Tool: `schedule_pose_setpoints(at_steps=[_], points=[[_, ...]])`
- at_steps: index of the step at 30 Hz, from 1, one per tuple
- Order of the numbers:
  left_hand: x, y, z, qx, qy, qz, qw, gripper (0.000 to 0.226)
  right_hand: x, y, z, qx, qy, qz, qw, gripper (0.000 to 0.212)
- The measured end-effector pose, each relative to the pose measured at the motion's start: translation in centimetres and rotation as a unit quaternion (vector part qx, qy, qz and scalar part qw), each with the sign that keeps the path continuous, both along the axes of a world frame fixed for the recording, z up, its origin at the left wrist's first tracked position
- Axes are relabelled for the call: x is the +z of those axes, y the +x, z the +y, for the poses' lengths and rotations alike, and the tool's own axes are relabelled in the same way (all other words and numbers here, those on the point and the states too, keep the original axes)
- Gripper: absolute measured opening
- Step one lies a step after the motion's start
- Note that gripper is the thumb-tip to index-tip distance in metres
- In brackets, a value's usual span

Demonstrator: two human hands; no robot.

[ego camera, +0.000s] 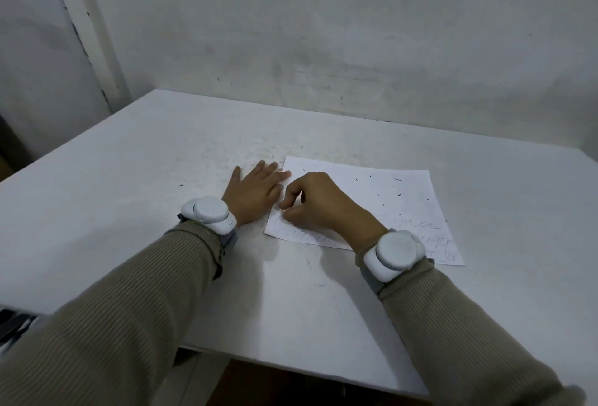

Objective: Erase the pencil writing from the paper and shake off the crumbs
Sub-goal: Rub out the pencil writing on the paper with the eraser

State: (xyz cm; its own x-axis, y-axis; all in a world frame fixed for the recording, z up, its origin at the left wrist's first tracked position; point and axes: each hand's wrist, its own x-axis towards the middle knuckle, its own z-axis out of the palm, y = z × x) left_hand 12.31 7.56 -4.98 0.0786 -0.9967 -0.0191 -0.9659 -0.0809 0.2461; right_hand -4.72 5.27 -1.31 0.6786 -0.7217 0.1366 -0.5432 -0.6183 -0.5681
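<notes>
Left hand: flat on the table, fingers straight, fingertips touching the edge of the paper at its 3 o'clock. Right hand: on the sheet's 9 o'clock area, fingers curled; whether it grasps anything cannot be told. Crumbs: sheet's 1 o'clock.

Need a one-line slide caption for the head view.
Left hand flat on the left edge of the paper; right hand, fingers curled, over the pencil writing; crumbs dot its far half.
</notes>
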Motion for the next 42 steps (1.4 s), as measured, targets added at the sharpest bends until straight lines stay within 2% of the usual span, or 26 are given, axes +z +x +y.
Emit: schedule_pose_setpoints(at_steps=[7,14,20,23,26,31,36,39,42], points=[[0.1,-0.1,0.0,0.002,-0.001,-0.009,1.0,0.047,-0.5,0.8,-1.2,-0.047,-0.056,-0.018,0.997,0.007],[0.0,0.0,0.0,0.001,-0.001,-0.008,1.0,0.047,0.2,0.5,-0.6,-0.009,-0.002,0.007,1.0,0.004],[-0.2,0.0,0.0,0.001,-0.005,-0.012,1.0,0.047,-0.1,1.1,-0.3,-0.061,-0.123,0.05,0.989,0.009],[-0.1,0.0,0.0,0.0,-0.003,0.0,1.0,0.047,0.1,1.0,0.3,-0.017,-0.086,0.053,0.995,0.005],[-0.1,0.0,0.0,0.001,-0.009,-0.006,1.0,0.047,0.3,0.7,-0.4,-0.017,-0.034,0.039,0.999,0.004],[-0.2,-0.1,0.0,-0.001,-0.009,-0.013,1.0,0.047,-0.6,1.1,-0.3,-0.073,-0.1,0.033,0.992,0.009],[-0.1,0.0,0.0,-0.003,-0.003,-0.013,1.0,0.047,-0.2,0.8,-0.2,-0.026,-0.041,0.036,0.998,0.006],[-0.1,0.0,-0.1,0.0,-0.008,-0.022,1.0,0.047,0.2,0.8,-1.0,-0.069,-0.073,0.071,0.992,0.007],[-0.2,-0.1,-0.1,0.0,-0.009,-0.023,1.0,0.046,-0.3,0.8,-1.1,-0.089,-0.086,0.052,0.991,0.011]])
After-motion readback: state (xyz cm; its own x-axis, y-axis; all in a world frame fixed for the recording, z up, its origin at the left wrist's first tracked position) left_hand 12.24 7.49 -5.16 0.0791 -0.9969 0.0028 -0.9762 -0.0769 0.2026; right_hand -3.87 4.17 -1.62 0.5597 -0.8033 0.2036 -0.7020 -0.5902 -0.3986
